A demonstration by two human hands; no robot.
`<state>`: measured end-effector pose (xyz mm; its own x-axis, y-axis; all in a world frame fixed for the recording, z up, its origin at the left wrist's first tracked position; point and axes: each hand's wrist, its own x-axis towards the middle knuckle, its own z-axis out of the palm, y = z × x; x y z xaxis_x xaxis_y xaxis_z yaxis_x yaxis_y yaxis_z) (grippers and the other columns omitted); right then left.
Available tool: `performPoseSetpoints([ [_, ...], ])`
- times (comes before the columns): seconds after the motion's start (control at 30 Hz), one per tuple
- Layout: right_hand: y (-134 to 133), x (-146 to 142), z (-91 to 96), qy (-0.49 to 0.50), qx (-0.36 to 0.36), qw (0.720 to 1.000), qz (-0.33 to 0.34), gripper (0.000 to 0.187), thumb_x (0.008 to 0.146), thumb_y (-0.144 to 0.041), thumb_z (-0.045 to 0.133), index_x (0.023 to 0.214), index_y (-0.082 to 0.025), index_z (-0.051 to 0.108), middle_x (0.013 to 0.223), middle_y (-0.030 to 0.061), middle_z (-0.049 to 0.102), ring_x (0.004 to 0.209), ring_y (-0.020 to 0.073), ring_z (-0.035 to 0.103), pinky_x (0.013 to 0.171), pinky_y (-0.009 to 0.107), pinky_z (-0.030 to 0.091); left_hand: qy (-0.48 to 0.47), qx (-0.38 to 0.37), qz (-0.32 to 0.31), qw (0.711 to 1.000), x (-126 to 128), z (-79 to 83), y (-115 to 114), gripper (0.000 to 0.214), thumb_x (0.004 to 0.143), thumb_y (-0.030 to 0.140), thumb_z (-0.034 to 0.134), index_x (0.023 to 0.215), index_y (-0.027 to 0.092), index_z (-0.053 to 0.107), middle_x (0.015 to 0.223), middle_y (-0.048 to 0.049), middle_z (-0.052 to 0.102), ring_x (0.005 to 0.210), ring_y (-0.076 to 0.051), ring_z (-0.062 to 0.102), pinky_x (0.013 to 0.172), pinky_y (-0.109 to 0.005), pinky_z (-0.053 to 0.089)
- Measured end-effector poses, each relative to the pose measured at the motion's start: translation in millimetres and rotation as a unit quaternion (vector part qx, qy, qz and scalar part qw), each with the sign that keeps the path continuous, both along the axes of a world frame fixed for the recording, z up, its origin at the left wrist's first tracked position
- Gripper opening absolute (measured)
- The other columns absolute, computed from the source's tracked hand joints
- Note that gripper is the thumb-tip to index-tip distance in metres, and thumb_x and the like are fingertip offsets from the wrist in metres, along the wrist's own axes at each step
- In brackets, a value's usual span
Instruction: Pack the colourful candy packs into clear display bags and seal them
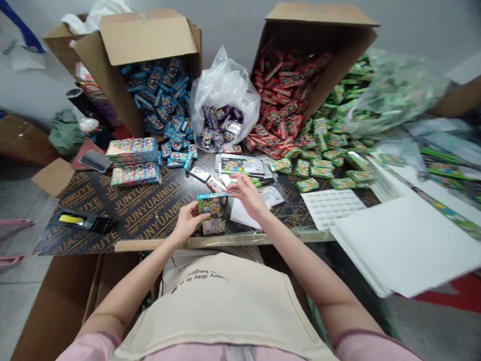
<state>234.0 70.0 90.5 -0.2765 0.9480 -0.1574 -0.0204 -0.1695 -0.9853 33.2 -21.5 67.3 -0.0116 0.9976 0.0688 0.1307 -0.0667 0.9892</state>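
My left hand [189, 218] grips a dark printed box [213, 218] by its left side, thumb across the front. The box stands upright near the table's front edge, with small blue and red packs showing along its top. By its upper right corner is my right hand [251, 196], fingers stretched out and apart; whether the fingertips touch the box I cannot tell. Just behind the box lie a red small pack [215, 184] and a blue small pack [200, 173]. Flat printed pouches [242, 164] lie beyond my right hand, and white paper [240, 213] lies beneath it.
At the back are a carton of blue packs [150, 37], a clear bag of purple packs [225, 82] and a carton of red packs [319, 15]. Green packs [321, 168] spread rightward. Stacked boxes [133, 160] and a tape cutter [80, 220] sit left; white sheets [409, 245] overhang right.
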Motion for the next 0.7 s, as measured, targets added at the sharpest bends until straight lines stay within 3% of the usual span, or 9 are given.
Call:
performPoseSetpoints([
  [0.07,8.4,26.6,-17.9,-0.154,0.122,0.98,-0.037,0.049,0.074,-0.064,0.058,0.101,-0.024,0.056,0.1,0.0073,0.063,0.095,0.0237,0.059,0.081,0.037,0.046,0.089,0.041,0.057,0.994,-29.1,6.8,0.8,0.027,0.079,0.034,0.068,0.097,0.014,0.069,0.089,-0.0058,0.074,0.082,-0.021,0.07,0.079,-0.033,0.055],
  [0.13,14.2,52.8,-41.2,-0.355,0.194,0.914,-0.022,0.056,0.064,-0.065,0.068,0.099,-0.021,0.06,0.102,0.0117,0.062,0.103,0.0312,0.054,0.086,0.044,0.042,0.222,0.109,0.13,0.96,-65.9,18.4,8.3,0.026,0.082,0.029,0.063,0.104,0.016,0.07,0.1,-0.0064,0.074,0.093,-0.023,0.069,0.088,-0.034,0.053],
  [0.23,14.7,79.3,-74.5,-0.551,0.197,0.81,0.043,0.056,0.061,-0.059,0.073,0.099,-0.02,0.062,0.099,0.014,0.06,0.102,0.0365,0.053,0.082,0.047,0.04,0.412,0.149,0.191,0.879,-124.4,26.6,29.2,0.034,0.085,0.018,0.054,0.117,0.019,0.066,0.123,-0.0089,0.067,0.117,-0.025,0.06,0.105,-0.039,0.043],
  [0.3,10.7,86.6,-89.1,-0.605,0.196,0.77,0.052,0.05,0.063,-0.057,0.073,0.095,-0.021,0.06,0.097,0.0136,0.06,0.1,0.0364,0.053,0.078,0.045,0.039,0.505,0.107,0.197,0.833,-157.1,20.0,44.4,0.039,0.084,0.013,0.05,0.121,0.016,0.064,0.129,-0.0123,0.063,0.126,-0.028,0.054,0.11,-0.043,0.037],
  [0.33,8.6,87.9,-93.9,-0.612,0.198,0.764,0.05,0.046,0.064,-0.055,0.072,0.092,-0.021,0.059,0.095,0.0129,0.06,0.098,0.0357,0.053,0.076,0.043,0.039,0.537,0.079,0.198,0.816,-169.9,14.0,50.8,0.04,0.084,0.011,0.049,0.122,0.015,0.063,0.13,-0.0138,0.062,0.127,-0.029,0.052,0.111,-0.045,0.036],
  [0.4,6.2,88.1,-100.0,-0.596,0.203,0.775,0.045,0.039,0.066,-0.052,0.07,0.086,-0.021,0.057,0.092,0.0115,0.06,0.095,0.0341,0.054,0.074,0.04,0.038,0.578,0.034,0.183,0.795,-188.2,0.9,59.8,0.041,0.085,0.01,0.047,0.124,0.013,0.061,0.132,-0.0163,0.06,0.129,-0.031,0.05,0.111,-0.048,0.034],
  [0.5,6.4,87.5,-102.8,-0.535,0.212,0.817,0.033,0.026,0.072,-0.042,0.063,0.085,-0.02,0.057,0.087,0.0099,0.064,0.089,0.0318,0.058,0.072,0.038,0.037,0.592,0.006,0.159,0.79,-198.9,-12.3,62.9,0.043,0.084,0.008,0.047,0.126,0.009,0.057,0.136,-0.0188,0.056,0.132,-0.034,0.045,0.111,-0.05,0.032],
  [0.6,5.6,86.2,-95.8,-0.449,0.231,0.863,0.024,0.017,0.078,-0.03,0.052,0.087,-0.019,0.061,0.081,0.0084,0.068,0.083,0.0279,0.061,0.075,0.039,0.039,0.533,0.025,0.163,0.83,-189.2,-15.8,60.1,0.052,0.078,0.01,0.057,0.129,0.003,0.051,0.141,-0.0217,0.049,0.135,-0.038,0.039,0.114,-0.057,0.023],
  [0.7,1.8,78.2,-77.3,-0.36,0.277,0.891,-0.004,0.018,0.083,-0.026,0.049,0.086,-0.019,0.065,0.084,0.0084,0.071,0.081,0.0252,0.063,0.077,0.038,0.042,0.436,0.057,0.16,0.884,-150.3,-16.7,57.1,0.059,0.078,0.021,0.066,0.132,0.004,0.05,0.143,-0.0208,0.048,0.135,-0.037,0.04,0.116,-0.056,0.02],
])
